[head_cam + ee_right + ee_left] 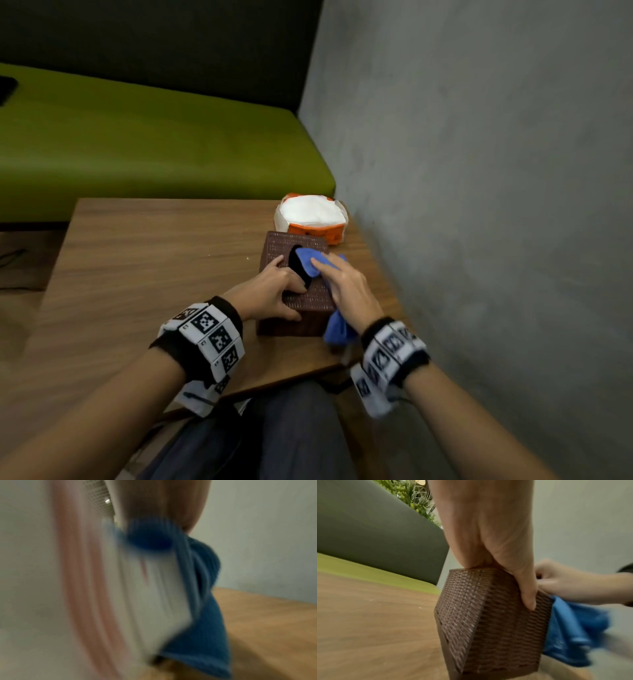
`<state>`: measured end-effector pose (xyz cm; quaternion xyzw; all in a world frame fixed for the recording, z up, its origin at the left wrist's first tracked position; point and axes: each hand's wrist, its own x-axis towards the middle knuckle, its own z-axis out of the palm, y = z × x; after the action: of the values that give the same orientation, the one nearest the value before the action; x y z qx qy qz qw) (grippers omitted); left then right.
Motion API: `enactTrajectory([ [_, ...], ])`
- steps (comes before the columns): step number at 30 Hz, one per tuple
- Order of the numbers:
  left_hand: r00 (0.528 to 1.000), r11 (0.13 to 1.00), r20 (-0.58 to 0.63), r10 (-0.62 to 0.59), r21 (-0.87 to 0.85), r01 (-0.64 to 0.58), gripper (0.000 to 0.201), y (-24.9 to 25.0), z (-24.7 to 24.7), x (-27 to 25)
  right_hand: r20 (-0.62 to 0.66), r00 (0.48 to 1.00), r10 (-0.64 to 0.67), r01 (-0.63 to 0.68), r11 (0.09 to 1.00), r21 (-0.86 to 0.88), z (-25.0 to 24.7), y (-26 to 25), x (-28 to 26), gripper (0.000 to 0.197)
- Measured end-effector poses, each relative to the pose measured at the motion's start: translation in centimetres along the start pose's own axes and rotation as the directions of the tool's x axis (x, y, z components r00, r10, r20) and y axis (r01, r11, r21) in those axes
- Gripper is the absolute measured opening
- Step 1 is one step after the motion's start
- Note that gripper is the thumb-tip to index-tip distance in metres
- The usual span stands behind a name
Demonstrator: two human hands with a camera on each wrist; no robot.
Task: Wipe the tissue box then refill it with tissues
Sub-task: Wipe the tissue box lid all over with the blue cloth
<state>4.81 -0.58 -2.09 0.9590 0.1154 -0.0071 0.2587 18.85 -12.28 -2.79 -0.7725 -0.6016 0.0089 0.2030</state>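
At the centre right of the head view, the left hand's fingers (295, 279) curl over the near rim of the dark oval slot, with the thumb pressed down against the near side wall, so this left hand (270, 294) grips the brown woven-texture square tissue box (310, 298) and steadies it. Just to the right, the right hand (346, 284) lies with its fingers nearly straight on a blue microfibre cloth (308, 262), pressing it flat against the box top beside the slot; the cloth's loose end trails off the box's right side toward the table edge. (The right wrist view is smeared with motion blur, so the finger detail comes from the head view alone.)

Outward from the hands, the box stands on a brown wood-grain table (154, 260), near its right edge and close to a grey plaster wall (479, 171). Touching or just behind the box, higher in the frame, sits an opened orange-and-white plastic pack of white tissues (313, 216). A lime-green bench seat (137, 137) fills the upper left.

The wiping step looks to be under way, with the refill not begun. The risks, as I judge them: a hard stroke toward the wall could push the light box into the tissue pack, the cloth could snag in the slot, or its hanging end could drag the box toward the table edge if the left hand's grip slackens.
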Motion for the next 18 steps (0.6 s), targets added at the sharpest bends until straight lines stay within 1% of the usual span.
enactTrajectory([
  [2, 1.0, 1.0, 0.027, -0.003, -0.007, 0.003, 0.052, -0.5, -0.3, -0.3, 0.04, 0.999, 0.01, -0.009, 1.0, -0.006, 0.0, -0.5, 0.3, 0.041],
  [3, 0.999, 1.0, 0.048, -0.014, -0.008, 0.014, 0.052, -0.9, -0.6, -0.3, 0.047, 0.999, -0.023, 0.024, 0.999, -0.022, -0.2, -1.1, -0.8, 0.041],
  [4, 0.996, 0.999, 0.077, -0.036, 0.003, 0.036, 0.052, -1.2, -1.0, -0.3, 0.041, 0.996, -0.083, 0.085, 0.995, -0.043, -0.3, -1.6, -2.3, 0.042],
  [5, 0.991, 0.997, 0.115, -0.065, 0.041, 0.061, 0.053, -1.3, -1.3, -0.1, 0.036, 0.99, -0.133, 0.135, 0.989, -0.054, -0.5, -2.0, -3.8, 0.043],
  [6, 0.982, 0.991, 0.159, -0.104, 0.102, 0.088, 0.054, -1.0, -1.6, 0.1, 0.017, 0.988, -0.15, 0.151, 0.987, -0.058, -0.4, -2.2, -4.6, 0.044],
  [7, 0.971, 0.981, 0.191, -0.146, 0.152, 0.118, 0.057, -0.4, -1.8, 0.3, 0.01, 0.99, -0.14, 0.14, 0.989, -0.04, -0.5, -2.5, -4.7, 0.045],
  [8, 0.96, 0.973, 0.202, -0.193, 0.168, 0.16, 0.062, 0.4, -1.8, 0.7, 0.004, 0.992, -0.129, 0.129, 0.992, -0.009, -0.3, -2.9, -4.4, 0.044],
  [10, 0.937, 0.958, 0.2, -0.287, 0.083, 0.276, 0.084, 2.4, -1.4, 0.9, -0.024, 0.997, -0.078, 0.08, 0.991, 0.104, 0.4, -3.7, -3.7, 0.041],
  [11, 0.932, 0.951, 0.188, -0.308, 0.025, 0.309, 0.095, 3.0, -0.9, 0.9, -0.036, 0.999, -0.03, 0.036, 0.985, 0.17, 0.6, -4.1, -3.7, 0.04],
  [12, 0.938, 0.948, 0.158, -0.31, -0.022, 0.317, 0.102, 3.3, -0.3, 0.7, -0.05, 0.999, 0.019, -0.008, 0.975, 0.224, 0.8, -4.6, -3.9, 0.039],
  [14, 0.952, 0.948, 0.053, -0.302, -0.088, 0.306, 0.106, 3.0, 0.8, 0.3, -0.047, 0.995, 0.09, -0.074, 0.962, 0.262, 1.0, -4.9, -4.4, 0.04],
  [16, 0.951, 0.951, -0.075, -0.298, -0.102, 0.29, 0.101, 2.2, 1.4, -0.2, -0.037, 0.998, 0.048, -0.04, 0.978, 0.207, 1.1, -4.8, -4.3, 0.045],
  [18, 0.942, 0.958, -0.176, -0.286, -0.081, 0.276, 0.087, 2.1, 1.7, -0.5, -0.035, 0.999, 0.005, -0.001, 0.994, 0.112, 1.2, -3.6, -3.2, 0.052],
])
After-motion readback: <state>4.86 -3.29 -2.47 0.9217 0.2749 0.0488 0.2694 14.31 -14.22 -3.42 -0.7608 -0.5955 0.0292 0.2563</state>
